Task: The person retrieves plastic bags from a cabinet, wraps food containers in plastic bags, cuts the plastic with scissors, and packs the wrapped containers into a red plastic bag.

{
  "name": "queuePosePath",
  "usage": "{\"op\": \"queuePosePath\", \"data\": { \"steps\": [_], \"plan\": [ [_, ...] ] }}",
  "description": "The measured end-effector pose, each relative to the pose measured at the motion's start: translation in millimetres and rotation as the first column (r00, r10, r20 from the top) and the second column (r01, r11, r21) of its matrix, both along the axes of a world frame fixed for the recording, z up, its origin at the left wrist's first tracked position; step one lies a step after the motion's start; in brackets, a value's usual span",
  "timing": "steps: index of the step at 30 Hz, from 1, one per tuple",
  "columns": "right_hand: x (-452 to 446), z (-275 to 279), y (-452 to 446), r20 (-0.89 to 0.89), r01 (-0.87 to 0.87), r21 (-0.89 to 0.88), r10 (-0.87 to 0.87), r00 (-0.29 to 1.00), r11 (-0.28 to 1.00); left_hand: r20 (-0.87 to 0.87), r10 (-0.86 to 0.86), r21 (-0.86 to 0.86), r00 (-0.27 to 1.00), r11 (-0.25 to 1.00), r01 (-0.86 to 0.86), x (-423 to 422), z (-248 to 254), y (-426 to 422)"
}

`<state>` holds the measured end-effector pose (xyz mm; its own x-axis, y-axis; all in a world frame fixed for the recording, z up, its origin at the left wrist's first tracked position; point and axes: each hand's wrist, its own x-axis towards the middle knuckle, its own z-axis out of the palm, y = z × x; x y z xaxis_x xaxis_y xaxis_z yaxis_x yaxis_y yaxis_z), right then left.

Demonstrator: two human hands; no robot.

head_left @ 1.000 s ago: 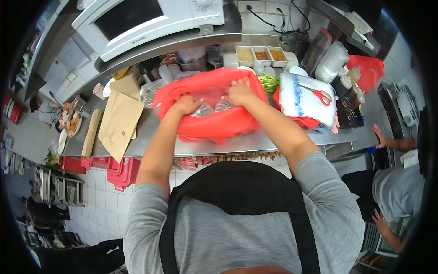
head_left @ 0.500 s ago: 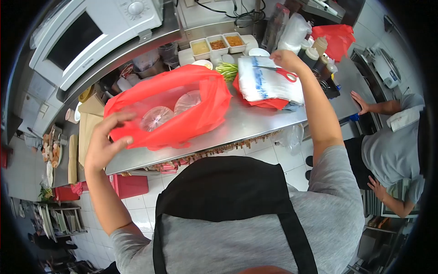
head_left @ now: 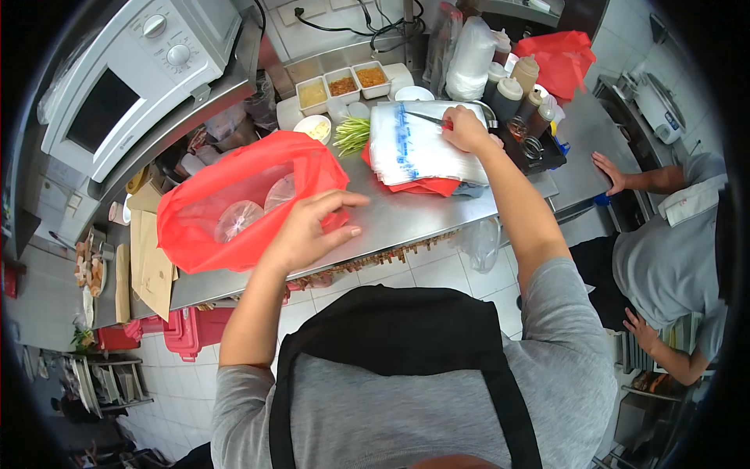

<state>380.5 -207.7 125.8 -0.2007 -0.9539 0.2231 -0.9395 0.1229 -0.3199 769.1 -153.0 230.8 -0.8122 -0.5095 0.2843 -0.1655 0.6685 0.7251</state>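
My left hand (head_left: 311, 228) is open, fingers spread, in front of the right end of an open red bag (head_left: 211, 248). Inside the bag lie two clear plastic bundles (head_left: 239, 220). My right hand (head_left: 467, 130) is closed around the handles of the scissors, whose dark blades (head_left: 424, 118) point left. Below the scissors is a stack of white plastic bags with blue print (head_left: 383, 144), with red material (head_left: 426, 186) under it. Green stalks (head_left: 351, 136) lie just left of the stack.
Behind are three food tubs (head_left: 341, 81), a small bowl (head_left: 313, 127) and a microwave (head_left: 129, 86). Sauce bottles (head_left: 508, 98) stand in a black tray at the right. Brown paper bags (head_left: 148, 262) lie left. A co-worker's hand (head_left: 609, 172) rests on the counter's right part.
My hands have left the red bag. My right hand has reached the white stack and closed on the scissors. My left hand has swung out left, then back right beside the bag.
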Motion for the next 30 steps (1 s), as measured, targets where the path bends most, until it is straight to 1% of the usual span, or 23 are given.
{"op": "queuePosePath", "data": {
  "steps": [1,2,3,4,5,6,7,8,9,11,13,14,16,18,20,21,23,24,25,27,28,29,30],
  "plan": [
    [5,1,2,0.000,0.011,-0.020,-0.012,1.000,1.000,-0.025,-0.096,0.059,0.995,0.993,0.098,-1,-4,0],
    [10,2,4,-0.026,-0.007,-0.090,0.004,1.000,0.996,-0.056,-0.190,0.113,0.980,0.974,0.195,0,-7,0],
    [14,5,4,0.000,-0.028,-0.115,0.028,1.000,0.993,-0.092,-0.280,0.164,0.956,0.942,0.292,2,-8,-1],
    [17,11,3,0.025,-0.045,-0.143,0.049,0.998,0.989,-0.190,-0.332,0.429,0.924,0.818,0.382,9,0,4],
    [18,14,2,0.052,-0.059,-0.172,0.069,0.996,0.983,-0.606,-0.479,0.326,0.635,0.579,0.747,3,9,9],
    [17,15,0,0.046,-0.080,-0.175,0.089,0.995,0.981,-0.708,-0.628,0.201,0.323,0.259,0.945,-3,36,19],
    [16,13,-5,0.044,-0.101,-0.173,0.110,0.993,0.980,-0.765,-0.644,0.042,-0.031,-0.099,0.994,-7,71,31],
    [13,7,-8,0.004,-0.097,-0.121,0.098,0.995,0.988,-0.765,-0.601,-0.121,-0.231,-0.218,0.968,-6,99,51],
    [14,3,-8,-0.024,-0.094,-0.112,0.091,0.996,0.989,-0.622,-0.672,-0.102,-0.402,-0.439,0.893,-7,123,59],
    [16,-1,-9,-0.091,-0.099,-0.091,0.091,0.992,0.991,-0.657,-0.642,-0.066,-0.395,-0.473,0.879,-12,129,66],
    [13,2,-14,-0.059,-0.138,-0.059,0.134,0.989,0.989,-0.683,-0.624,-0.028,-0.379,-0.496,0.868,-19,129,72],
    [12,4,-14,-0.026,-0.160,-0.047,0.159,0.987,0.986,-0.714,-0.609,0.020,-0.344,-0.510,0.860,-22,123,70],
    [8,7,-14,0.048,-0.212,-0.043,0.214,0.976,0.976,-0.801,-0.532,-0.004,-0.275,-0.455,0.891,-36,103,67],
    [2,8,-13,0.061,-0.189,-0.027,0.190,0.980,0.982,-0.744,-0.624,0.042,-0.238,-0.400,0.916,-52,91,55],
    [5,16,-6,0.029,-0.172,0.022,0.171,0.985,0.985,-0.599,-0.800,0.160,0.017,-0.100,0.982,-74,82,44],
    [6,15,-6,0.014,-0.171,0.010,0.171,0.985,0.985,-0.554,-0.792,0.207,0.257,0.168,0.964,-85,76,42],
    [1,8,-6,-0.019,-0.166,-0.007,0.166,0.986,0.986,-0.341,-0.741,0.163,0.579,0.560,0.812,-105,53,18],
    [-2,1,-9,-0.034,-0.163,-0.043,0.162,0.986,0.986,-0.340,-0.649,0.189,0.681,0.662,0.725,-118,35,3],
    [-2,0,-10,0.018,-0.135,-0.034,0.136,0.991,0.990,-0.346,-0.479,0.458,0.807,0.664,0.591,-126,18,-10],
    [-16,-18,-21,-0.075,-0.197,-0.051,0.193,0.978,0.979,-0.336,-0.143,0.466,0.931,0.834,0.296,-144,-6,-42],
    [0,2,-11,-0.005,-0.119,-0.013,0.119,0.993,0.993,-0.356,0.069,0.567,0.932,0.808,0.157,-155,-29,-62],
    [1,6,-9,0.025,-0.120,-0.026,0.121,0.992,0.992,-0.352,0.281,0.665,0.893,0.746,0.028,-165,-55,-81],
    [1,6,-10,0.050,-0.118,-0.017,0.118,0.992,0.993,-0.288,0.368,0.607,0.884,0.784,-0.128,-171,-76,-96]
  ]
}}
